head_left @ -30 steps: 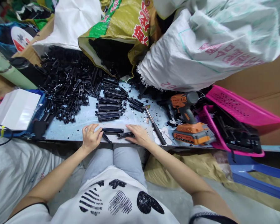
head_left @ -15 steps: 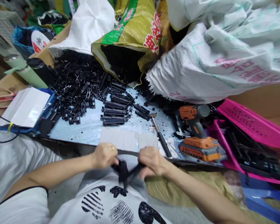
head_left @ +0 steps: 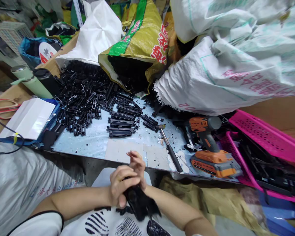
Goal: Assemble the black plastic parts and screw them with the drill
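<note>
Close to my body, my left hand (head_left: pixel 123 185) is wrapped round a dark black plastic part (head_left: pixel 141 203), long and blurred, its wider end pointing down to the right. My right hand (head_left: pixel 138 166) is just behind and above it, fingers stretched up and loosely spread. Its palm is close to the part; whether it touches is hidden by my left hand. Ahead on the bench lies a row of similar long black parts (head_left: pixel 121 124), side by side. To their left spreads a heap of small black clips (head_left: pixel 82 98).
A hammer (head_left: pixel 170 149) and an orange cordless drill (head_left: pixel 208 147) are on the bench (head_left: pixel 88 139) at right, beside a pink basket (head_left: pixel 265 134). A yellow sack (head_left: pixel 137 42) and white sacks (head_left: pixel 211 72) stand behind. Scissors (head_left: pixel 5 108), papers (head_left: pixel 28 118) and a green bottle (head_left: pixel 36 83) are left.
My hands have come together; before, they were apart with the black part between them. The part has turned and now points down to the right. My right hand's fingers have opened.
</note>
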Demonstrator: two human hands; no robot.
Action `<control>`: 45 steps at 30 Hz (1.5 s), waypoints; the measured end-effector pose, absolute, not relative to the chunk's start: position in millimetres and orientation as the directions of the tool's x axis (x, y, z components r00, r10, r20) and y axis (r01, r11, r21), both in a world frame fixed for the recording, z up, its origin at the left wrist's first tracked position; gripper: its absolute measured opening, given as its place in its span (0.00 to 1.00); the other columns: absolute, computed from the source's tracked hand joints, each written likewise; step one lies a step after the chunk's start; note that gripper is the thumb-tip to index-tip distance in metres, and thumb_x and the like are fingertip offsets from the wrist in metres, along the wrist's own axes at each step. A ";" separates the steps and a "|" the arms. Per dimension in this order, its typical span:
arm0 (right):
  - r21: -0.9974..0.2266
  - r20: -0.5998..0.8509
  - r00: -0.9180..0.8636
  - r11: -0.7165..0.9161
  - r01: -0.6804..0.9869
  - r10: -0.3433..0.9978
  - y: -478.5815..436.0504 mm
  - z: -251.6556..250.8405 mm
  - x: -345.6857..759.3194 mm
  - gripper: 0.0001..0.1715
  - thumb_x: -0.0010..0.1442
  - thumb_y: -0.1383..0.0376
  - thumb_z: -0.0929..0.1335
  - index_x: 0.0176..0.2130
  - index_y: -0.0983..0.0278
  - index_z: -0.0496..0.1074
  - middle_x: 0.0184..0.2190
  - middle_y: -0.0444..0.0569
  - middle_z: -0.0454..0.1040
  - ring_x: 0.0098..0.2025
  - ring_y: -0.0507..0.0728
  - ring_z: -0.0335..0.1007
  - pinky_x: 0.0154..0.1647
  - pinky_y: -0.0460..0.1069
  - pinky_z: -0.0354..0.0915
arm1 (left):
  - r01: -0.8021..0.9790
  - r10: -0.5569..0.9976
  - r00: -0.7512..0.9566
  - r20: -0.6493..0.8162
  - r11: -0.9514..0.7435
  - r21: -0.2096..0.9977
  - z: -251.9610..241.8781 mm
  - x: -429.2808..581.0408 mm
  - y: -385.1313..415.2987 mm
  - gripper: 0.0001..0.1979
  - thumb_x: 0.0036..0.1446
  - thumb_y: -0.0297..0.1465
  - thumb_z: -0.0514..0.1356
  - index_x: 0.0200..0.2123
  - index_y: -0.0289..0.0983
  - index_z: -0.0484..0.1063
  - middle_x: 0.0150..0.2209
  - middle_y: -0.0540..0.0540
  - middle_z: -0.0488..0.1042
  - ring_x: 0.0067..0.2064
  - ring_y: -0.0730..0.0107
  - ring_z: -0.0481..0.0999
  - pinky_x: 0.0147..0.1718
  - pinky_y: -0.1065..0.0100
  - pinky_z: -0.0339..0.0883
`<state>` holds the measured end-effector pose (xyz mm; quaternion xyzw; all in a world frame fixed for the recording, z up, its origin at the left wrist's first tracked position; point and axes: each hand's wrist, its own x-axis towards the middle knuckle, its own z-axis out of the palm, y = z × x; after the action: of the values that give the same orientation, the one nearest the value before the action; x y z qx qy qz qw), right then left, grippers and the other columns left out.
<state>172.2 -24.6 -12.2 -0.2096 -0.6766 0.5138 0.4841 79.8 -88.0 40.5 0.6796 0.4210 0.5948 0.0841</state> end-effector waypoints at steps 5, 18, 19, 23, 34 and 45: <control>-0.722 0.584 -0.486 0.689 0.053 0.650 69.0 -3.3 134.2 0.28 0.63 0.46 0.54 0.53 0.58 0.62 0.57 0.54 0.59 0.61 0.64 0.53 0.60 0.65 0.52 | 0.848 0.702 0.033 0.711 -0.396 0.352 5.4 47.4 -59.1 0.42 0.56 0.59 0.35 0.49 0.32 0.69 0.37 0.36 0.74 0.39 0.58 0.74 0.36 0.61 0.69; -0.398 0.106 -0.768 0.735 0.550 0.632 238.9 -22.7 18.3 0.21 0.64 0.58 0.62 0.53 0.63 0.70 0.52 0.50 0.71 0.53 0.60 0.62 0.56 0.55 0.59 | 0.989 0.991 -0.086 0.107 0.073 0.126 -20.2 24.5 7.7 0.42 0.56 0.48 0.56 0.63 0.23 0.51 0.66 0.26 0.45 0.67 0.45 0.41 0.63 0.50 0.45; -0.396 0.105 -0.776 0.742 0.541 0.622 236.0 -22.6 18.5 0.24 0.63 0.54 0.63 0.54 0.62 0.69 0.53 0.50 0.70 0.54 0.61 0.62 0.55 0.56 0.59 | 0.991 0.992 -0.074 0.102 0.061 0.122 -20.7 21.1 7.4 0.43 0.55 0.49 0.57 0.63 0.23 0.51 0.66 0.26 0.44 0.67 0.45 0.41 0.63 0.50 0.44; -0.387 0.104 -0.814 0.777 0.497 0.572 220.1 -21.5 28.8 0.31 0.60 0.47 0.63 0.56 0.62 0.67 0.54 0.51 0.69 0.55 0.63 0.61 0.55 0.57 0.58 | 0.993 0.994 -0.046 0.100 0.035 0.115 -22.9 14.7 -0.4 0.46 0.52 0.49 0.61 0.63 0.22 0.51 0.65 0.26 0.48 0.67 0.46 0.44 0.64 0.53 0.42; -0.218 0.068 -0.814 0.805 0.552 0.576 203.2 -34.4 44.5 0.45 0.50 0.37 0.64 0.55 0.64 0.63 0.51 0.58 0.68 0.54 0.68 0.60 0.52 0.60 0.58 | 0.985 0.944 0.028 0.328 -0.083 0.154 -39.9 19.0 -26.3 0.35 0.57 0.46 0.56 0.59 0.26 0.59 0.62 0.30 0.58 0.64 0.46 0.54 0.62 0.52 0.47; -0.228 0.135 -0.853 0.854 0.468 0.504 198.4 -30.3 47.8 0.40 0.53 0.40 0.64 0.54 0.65 0.64 0.53 0.59 0.64 0.55 0.66 0.58 0.54 0.59 0.58 | 0.972 0.911 0.035 0.410 -0.127 0.200 -47.5 18.9 -30.8 0.32 0.58 0.46 0.55 0.57 0.27 0.63 0.59 0.31 0.63 0.63 0.47 0.57 0.60 0.51 0.50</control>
<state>47.8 198.4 -30.3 -0.2535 -0.9580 0.0940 0.0954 18.9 -30.8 -47.5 0.7162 0.6572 0.2249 -0.0671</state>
